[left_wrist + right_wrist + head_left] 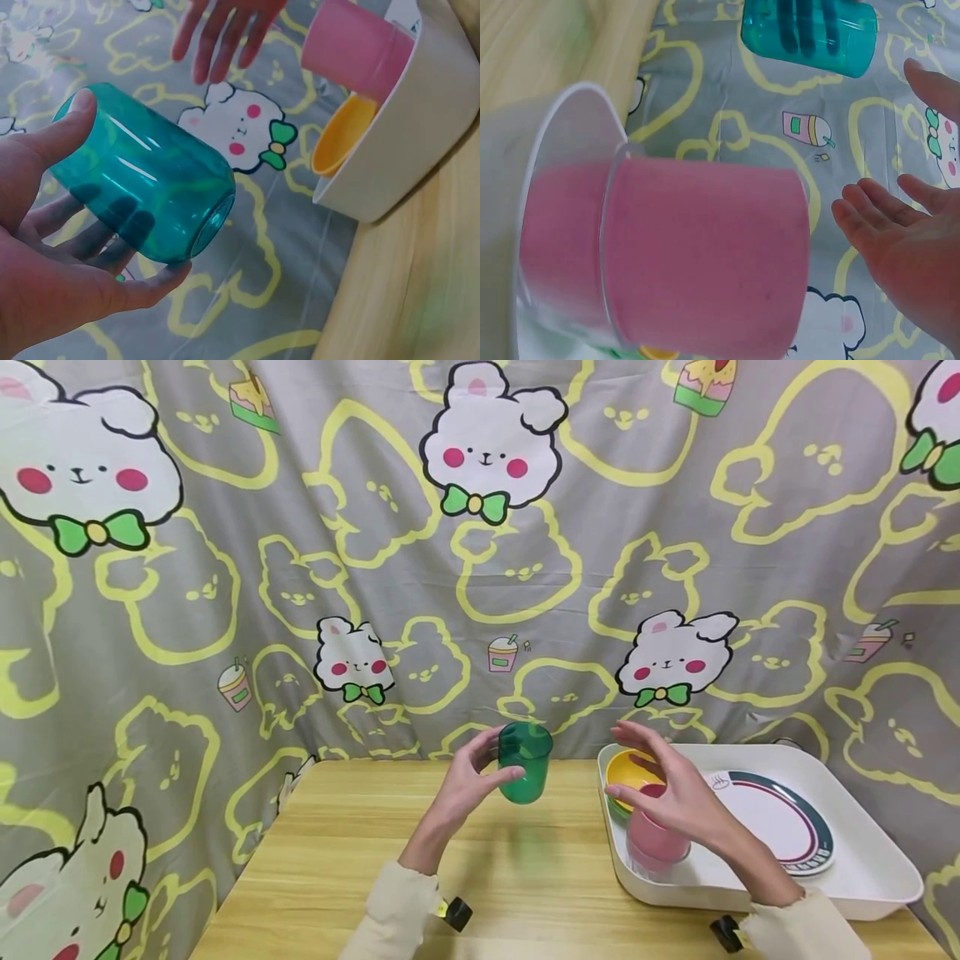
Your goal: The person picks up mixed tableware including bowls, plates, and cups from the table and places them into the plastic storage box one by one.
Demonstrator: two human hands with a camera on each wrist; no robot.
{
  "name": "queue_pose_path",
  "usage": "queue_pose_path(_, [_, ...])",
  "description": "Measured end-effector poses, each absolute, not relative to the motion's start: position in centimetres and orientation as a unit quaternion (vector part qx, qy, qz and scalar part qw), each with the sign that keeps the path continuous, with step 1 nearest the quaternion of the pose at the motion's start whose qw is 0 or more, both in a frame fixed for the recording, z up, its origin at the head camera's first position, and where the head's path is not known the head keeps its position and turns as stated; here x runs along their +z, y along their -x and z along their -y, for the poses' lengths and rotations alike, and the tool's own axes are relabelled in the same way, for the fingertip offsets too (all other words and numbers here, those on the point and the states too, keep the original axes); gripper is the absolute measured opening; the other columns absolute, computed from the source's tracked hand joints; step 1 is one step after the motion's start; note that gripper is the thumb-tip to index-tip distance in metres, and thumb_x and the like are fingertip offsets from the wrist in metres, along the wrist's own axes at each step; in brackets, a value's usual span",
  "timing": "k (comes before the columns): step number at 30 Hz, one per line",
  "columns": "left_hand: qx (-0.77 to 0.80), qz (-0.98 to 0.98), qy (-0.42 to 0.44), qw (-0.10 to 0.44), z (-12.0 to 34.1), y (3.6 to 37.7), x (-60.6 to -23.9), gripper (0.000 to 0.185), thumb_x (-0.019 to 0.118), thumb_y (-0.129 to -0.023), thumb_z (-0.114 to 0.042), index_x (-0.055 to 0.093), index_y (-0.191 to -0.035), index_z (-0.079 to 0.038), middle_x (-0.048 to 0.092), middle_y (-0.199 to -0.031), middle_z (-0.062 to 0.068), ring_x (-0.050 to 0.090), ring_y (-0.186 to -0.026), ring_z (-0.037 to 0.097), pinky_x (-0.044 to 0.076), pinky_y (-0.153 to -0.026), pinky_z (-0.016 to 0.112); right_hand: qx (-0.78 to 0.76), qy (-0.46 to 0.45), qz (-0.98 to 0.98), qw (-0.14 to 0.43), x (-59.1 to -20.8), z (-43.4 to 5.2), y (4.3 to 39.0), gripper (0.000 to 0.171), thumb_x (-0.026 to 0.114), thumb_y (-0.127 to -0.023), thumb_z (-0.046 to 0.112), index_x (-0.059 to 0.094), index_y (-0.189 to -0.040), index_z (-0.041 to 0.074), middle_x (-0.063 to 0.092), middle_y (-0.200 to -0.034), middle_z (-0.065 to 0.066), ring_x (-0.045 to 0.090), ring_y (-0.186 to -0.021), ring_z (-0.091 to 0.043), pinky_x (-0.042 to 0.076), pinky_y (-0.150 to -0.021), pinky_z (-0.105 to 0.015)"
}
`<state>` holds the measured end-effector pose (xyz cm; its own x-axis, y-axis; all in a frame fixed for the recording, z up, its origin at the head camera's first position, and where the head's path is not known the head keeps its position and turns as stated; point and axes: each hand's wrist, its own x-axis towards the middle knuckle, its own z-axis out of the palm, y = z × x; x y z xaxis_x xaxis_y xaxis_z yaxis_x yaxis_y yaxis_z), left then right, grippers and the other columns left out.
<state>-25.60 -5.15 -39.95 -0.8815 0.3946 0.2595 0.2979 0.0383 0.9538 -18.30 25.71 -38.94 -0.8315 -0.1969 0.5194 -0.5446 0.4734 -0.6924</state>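
Note:
My left hand grips a clear green cup round its side, thumb in front and fingers behind, raised above the wooden table. In the left wrist view the green cup shows its thick base toward the right. Over the left part of the white tray, my right hand is spread with nothing in it. Just below that hand stands a pink cup, which sits in a clear cup, as the right wrist view shows with the pink cup up close. Behind it is a yellow bowl.
The white tray occupies the right side of the wooden table. An oval plate with a dark green and red rim lies in it. A grey curtain with rabbit prints hangs behind the table.

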Motion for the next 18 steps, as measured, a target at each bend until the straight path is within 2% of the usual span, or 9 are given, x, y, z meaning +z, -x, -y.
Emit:
queue_pose_path(8, [0.664,-0.704,-0.247,0.056,5.1,24.7,-40.5,0.065,0.08,-0.09,-0.01,0.053,-0.149,-0.013,0.057,-0.14,0.011,0.054,-0.133,0.03,0.052,-0.104,0.042,0.491,-0.239,0.821,0.164,-39.3,-24.2,18.8,0.083,0.085,-0.086,0.014,0.039,-0.155,0.014,0.053,-0.148,-0.01,0.051,-0.135,-0.029,0.046,-0.106,-0.023])
queue_pose_path(14, [0.674,-0.69,-0.253,0.075,5.0,24.1,-41.2,0.064,0.08,-0.091,-0.012,0.051,-0.148,-0.008,0.053,-0.145,0.014,0.049,-0.138,0.034,0.05,-0.107,0.045,0.513,-0.247,0.81,0.139,-39.7,-23.1,18.8,0.083,0.084,-0.087,0.015,0.038,-0.156,0.016,0.053,-0.147,-0.008,0.052,-0.134,-0.033,0.049,-0.105,-0.039])
queue_pose_path(18, [0.678,-0.683,-0.258,0.083,4.7,23.8,-41.4,0.063,0.078,-0.092,-0.014,0.051,-0.148,-0.006,0.053,-0.145,0.015,0.048,-0.139,0.035,0.048,-0.109,0.047,0.525,-0.25,0.804,0.121,-39.8,-22.3,18.9,0.081,0.083,-0.088,0.016,0.038,-0.156,0.019,0.052,-0.147,-0.008,0.052,-0.134,-0.033,0.049,-0.105,-0.042])
